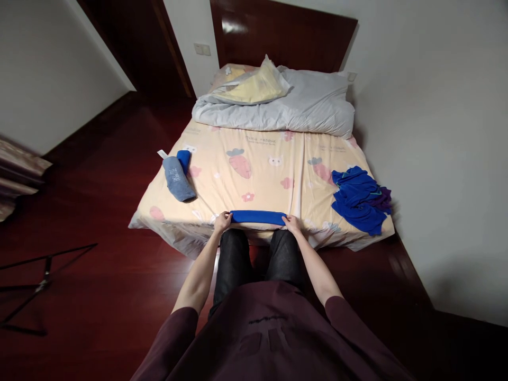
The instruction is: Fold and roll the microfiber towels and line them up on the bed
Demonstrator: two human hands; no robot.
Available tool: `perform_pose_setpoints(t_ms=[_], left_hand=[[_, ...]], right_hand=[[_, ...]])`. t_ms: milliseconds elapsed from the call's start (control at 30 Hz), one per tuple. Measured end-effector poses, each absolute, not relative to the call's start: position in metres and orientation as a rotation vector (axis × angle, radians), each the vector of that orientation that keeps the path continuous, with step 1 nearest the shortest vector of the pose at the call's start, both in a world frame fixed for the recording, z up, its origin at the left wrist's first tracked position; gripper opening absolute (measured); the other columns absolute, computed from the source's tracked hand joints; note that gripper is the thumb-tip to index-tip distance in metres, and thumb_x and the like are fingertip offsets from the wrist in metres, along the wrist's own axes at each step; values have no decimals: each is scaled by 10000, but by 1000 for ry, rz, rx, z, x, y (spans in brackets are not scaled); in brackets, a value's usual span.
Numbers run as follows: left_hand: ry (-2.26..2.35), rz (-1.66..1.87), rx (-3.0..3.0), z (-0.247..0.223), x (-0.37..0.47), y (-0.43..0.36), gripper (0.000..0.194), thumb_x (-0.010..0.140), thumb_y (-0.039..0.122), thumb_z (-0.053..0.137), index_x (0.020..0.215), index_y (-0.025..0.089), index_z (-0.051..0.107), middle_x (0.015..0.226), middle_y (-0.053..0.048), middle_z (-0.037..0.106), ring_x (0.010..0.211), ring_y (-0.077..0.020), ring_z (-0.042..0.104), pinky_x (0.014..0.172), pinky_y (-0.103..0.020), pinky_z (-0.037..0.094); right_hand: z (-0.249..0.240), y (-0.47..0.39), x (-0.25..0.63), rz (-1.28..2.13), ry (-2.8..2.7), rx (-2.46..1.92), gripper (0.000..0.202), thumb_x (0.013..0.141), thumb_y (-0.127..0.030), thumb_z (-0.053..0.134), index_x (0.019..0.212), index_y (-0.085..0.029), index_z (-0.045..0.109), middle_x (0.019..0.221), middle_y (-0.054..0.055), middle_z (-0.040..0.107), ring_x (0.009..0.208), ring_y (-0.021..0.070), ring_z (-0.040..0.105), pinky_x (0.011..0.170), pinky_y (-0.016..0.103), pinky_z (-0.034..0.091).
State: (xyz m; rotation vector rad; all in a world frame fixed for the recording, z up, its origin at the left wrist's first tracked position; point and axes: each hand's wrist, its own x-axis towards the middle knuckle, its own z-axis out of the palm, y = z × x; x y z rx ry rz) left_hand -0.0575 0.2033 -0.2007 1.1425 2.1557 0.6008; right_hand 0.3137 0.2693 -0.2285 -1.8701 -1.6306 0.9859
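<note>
A blue towel (257,217), folded into a long narrow strip, lies across the near edge of the bed in front of my knees. My left hand (223,220) pinches its left end. At the opposite end, my right hand (292,223) grips the right corner between thumb and fingers. Farther left on the bed rests a rolled grey-blue cloth (178,180) with light lettering and a white tag, and beside it a small rolled blue cloth (183,159). Over on the right sits a crumpled pile of blue cloths (357,198), with a purple cloth (384,200) partly under it.
The bed is covered by a peach sheet (262,159) with carrot prints. A bunched grey quilt (317,103) and a yellow pillow in a clear-looking cover (260,87) lie near the headboard (286,32). Black metal stand legs (45,272) are on the floor at left.
</note>
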Motion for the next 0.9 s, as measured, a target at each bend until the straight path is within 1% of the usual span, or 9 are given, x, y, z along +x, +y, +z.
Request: perform_pose_setpoints(t_ms=[133,300,467,533,600,667,733,800,900], left_hand=[[2151,606,1124,-206,-60,204,257,964,362,614,1089,165,721,1091,-177,783,1155,-326,712,977,-372,504],[2144,665,1077,-207,-60,206,242,942,374,639,1066,180,712,1076,-169,785,1151,-331,711,989,-393,503],[2144,783,961,-210,-61,192,248,959,339,549,1059,175,707,1103,-159,774,1175,-308,696,1022,-391,502],[2119,817,887,-214,-62,176,253,960,334,523,1013,166,704,1087,-160,773,1132,-295,711,995,-390,528],[2062,819,830,-218,-59,158,256,953,353,536,950,153,697,1034,-165,776,1009,-284,742,916,-394,574],[1921,845,768,-221,-49,141,251,933,376,599,927,143,692,993,-163,779,891,-259,755,841,-385,606],[1661,961,613,-221,-33,133,243,900,364,688,963,129,693,1019,-168,776,875,-241,757,840,-380,619],[1400,1084,443,-218,-12,134,240,893,322,729,1018,120,691,1098,-178,763,939,-235,757,895,-378,617],[1241,1191,301,-210,18,152,155,942,255,688,1031,129,675,1197,-179,735,1065,-222,740,984,-366,597]], right_hand=[[-230,270,313,975,-1635,-1907,207,864,-409,707,771,-225,699,840,39,786,842,211,749,744,266,541],[-228,268,312,972,-1648,-1915,204,876,-411,708,794,-224,715,865,42,795,867,206,757,755,256,550],[-226,265,311,972,-1653,-1923,229,900,-434,679,835,-218,721,895,49,796,862,199,755,754,252,550],[-225,264,310,972,-1652,-1940,232,908,-437,671,840,-220,718,906,53,795,865,199,755,761,257,550],[-225,264,310,972,-1648,-1955,227,908,-437,669,858,-221,714,925,55,795,874,198,755,771,260,552],[-225,266,310,981,-1642,-1943,228,895,-445,680,872,-221,707,920,52,792,876,199,752,771,261,554],[-226,268,310,1015,-1626,-1908,241,873,-463,699,862,-223,697,884,45,786,868,200,748,765,262,558],[-227,270,311,1055,-1606,-1872,254,855,-478,708,846,-225,686,853,37,780,859,201,746,757,263,560],[-228,270,313,1093,-1599,-1842,247,853,-463,693,829,-218,665,854,39,781,844,197,748,746,259,558]])
